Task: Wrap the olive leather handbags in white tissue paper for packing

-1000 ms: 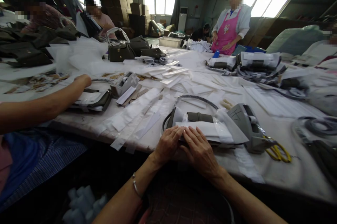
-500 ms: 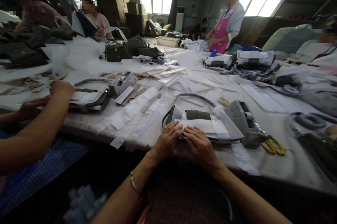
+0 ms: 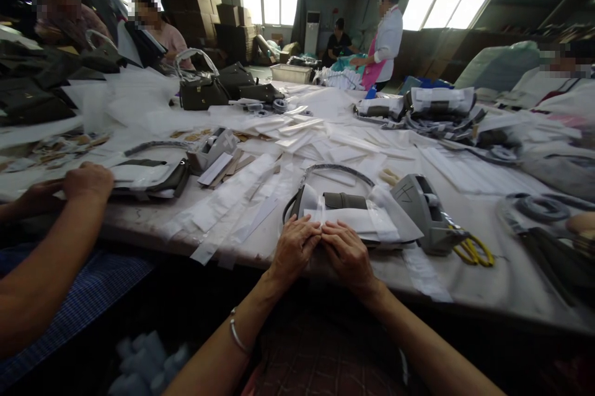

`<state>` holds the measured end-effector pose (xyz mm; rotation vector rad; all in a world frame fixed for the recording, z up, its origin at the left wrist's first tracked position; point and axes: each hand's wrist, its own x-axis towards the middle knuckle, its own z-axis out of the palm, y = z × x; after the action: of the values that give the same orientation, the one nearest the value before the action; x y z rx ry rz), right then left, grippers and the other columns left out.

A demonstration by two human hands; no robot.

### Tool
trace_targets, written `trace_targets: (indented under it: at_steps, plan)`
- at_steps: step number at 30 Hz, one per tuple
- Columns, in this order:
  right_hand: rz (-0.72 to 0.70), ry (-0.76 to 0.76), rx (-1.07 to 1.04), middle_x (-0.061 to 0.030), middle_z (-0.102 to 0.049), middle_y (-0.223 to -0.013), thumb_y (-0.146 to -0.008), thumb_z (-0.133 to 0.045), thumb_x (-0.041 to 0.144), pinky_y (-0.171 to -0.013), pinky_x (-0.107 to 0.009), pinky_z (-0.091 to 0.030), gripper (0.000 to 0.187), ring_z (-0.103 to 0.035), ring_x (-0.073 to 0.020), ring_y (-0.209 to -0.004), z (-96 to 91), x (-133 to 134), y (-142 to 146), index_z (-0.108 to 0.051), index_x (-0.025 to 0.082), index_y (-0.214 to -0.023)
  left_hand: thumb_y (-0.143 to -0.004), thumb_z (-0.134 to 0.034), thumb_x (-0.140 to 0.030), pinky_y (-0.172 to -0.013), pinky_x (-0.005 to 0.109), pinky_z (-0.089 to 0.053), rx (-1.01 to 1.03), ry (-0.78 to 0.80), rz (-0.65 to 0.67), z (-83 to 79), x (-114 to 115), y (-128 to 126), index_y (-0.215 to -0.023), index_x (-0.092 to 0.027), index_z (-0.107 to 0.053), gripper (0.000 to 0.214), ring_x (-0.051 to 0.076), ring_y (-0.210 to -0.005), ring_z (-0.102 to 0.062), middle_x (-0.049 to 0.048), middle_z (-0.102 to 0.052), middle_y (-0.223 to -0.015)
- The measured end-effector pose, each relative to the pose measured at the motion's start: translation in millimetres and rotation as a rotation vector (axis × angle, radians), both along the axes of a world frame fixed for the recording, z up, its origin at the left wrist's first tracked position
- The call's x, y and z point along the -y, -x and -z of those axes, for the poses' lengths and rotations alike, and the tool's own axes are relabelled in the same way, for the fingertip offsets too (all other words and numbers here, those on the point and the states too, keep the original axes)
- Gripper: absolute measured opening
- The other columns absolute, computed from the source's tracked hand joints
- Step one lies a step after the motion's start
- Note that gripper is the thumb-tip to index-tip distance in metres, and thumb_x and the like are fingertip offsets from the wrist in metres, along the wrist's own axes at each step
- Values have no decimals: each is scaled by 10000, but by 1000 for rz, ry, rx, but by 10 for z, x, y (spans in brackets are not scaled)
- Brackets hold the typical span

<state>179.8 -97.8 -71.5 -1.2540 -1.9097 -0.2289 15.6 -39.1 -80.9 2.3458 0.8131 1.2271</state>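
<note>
A dark olive handbag lies on the table before me, with white wrapping sheets over its front and sides. Its handle, in clear plastic, arches at the far side. Side by side at the bag's near edge are my left hand and my right hand. Their fingers bend over the wrapped edge close together, and the fingertips nearly meet. Both thumbs are mostly hidden. A strip of clear tape seems to run up from the fingertips across the sheet.
Right of the bag stands a grey tape dispenser, with yellow-handled scissors beside it. Loose white sheets cover the table's middle. At left, a co-worker's hands are near another wrapped bag. More people stand or sit around the table.
The view has shifted slightly. My hands stay at the bag's near edge, fingers a little more bent. The co-worker's hand at left has drawn back from its bag; a person in pink apron has turned.
</note>
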Motion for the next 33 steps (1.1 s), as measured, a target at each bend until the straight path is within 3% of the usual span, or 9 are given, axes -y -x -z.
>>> trace_targets:
  at_steps: [4,8,11,15,18,21,26,33]
  plan:
    - [-64,39,-27,-63,-730,-1119,-962,-551,166,-1048,-493,-495,187,-665,-222,-1100,-97,74,-77,-679,233,-1082,-948,-589,-238,-1080,512,-422,22,-129,-41,97,-10,-42,-961,-217,-686,100,247,-1177,-634,40,-746,-1081]
    - [-200,79,47,-49,-722,-1123,-946,-559,123,-1065,-474,-490,261,-646,-212,-1133,-165,351,-217,-642,240,-1163,-947,-594,-227,-1082,491,-427,20,-192,-44,113,-9,-31,-920,-215,-680,90,231,-1176,-635,26,-747,-1072]
    - [-245,159,252,-62,-687,-1222,-958,-512,134,-1076,-475,-471,360,-583,-232,-1225,-77,525,-237,-588,242,-1293,-951,-584,-228,-1085,486,-431,1,-211,-44,102,-12,-24,-925,-215,-684,104,222,-1177,-633,30,-747,-1066]
    - [-93,195,401,-115,-595,-1367,-950,-425,98,-1035,-490,-460,477,-523,-271,-1270,156,511,-125,-497,200,-1410,-955,-573,-236,-1085,488,-434,-17,-229,-55,102,-18,-20,-933,-216,-692,122,229,-1175,-634,39,-747,-1053]
    - [-48,184,345,-113,-666,-1242,-957,-451,141,-940,-455,-479,372,-584,-273,-1131,250,429,-46,-590,203,-1297,-956,-572,-239,-1078,485,-442,-15,-235,-59,106,-17,-20,-932,-218,-691,123,229,-1166,-637,39,-747,-1046]
    - [-111,191,193,-85,-714,-1039,-967,-480,180,-837,-400,-488,224,-616,-244,-968,217,391,-17,-664,212,-1090,-957,-572,-234,-1072,477,-444,-7,-237,-58,103,-13,-21,-934,-217,-684,115,226,-1169,-634,32,-746,-1051]
    - [-201,192,-57,-53,-702,-907,-968,-486,156,-766,-342,-502,187,-627,-202,-845,69,376,-15,-659,219,-1001,-961,-569,-239,-1081,475,-429,-16,-221,-56,94,-1,-15,-934,-215,-683,119,224,-1182,-626,30,-744,-1059]
    - [-213,332,-122,-13,-670,-762,-944,-505,148,-653,-282,-496,180,-609,-171,-705,-85,380,-69,-651,226,-874,-956,-579,-217,-1092,466,-411,-25,-232,-74,78,21,-25,-941,-216,-674,96,224,-1194,-619,21,-742,-1080]
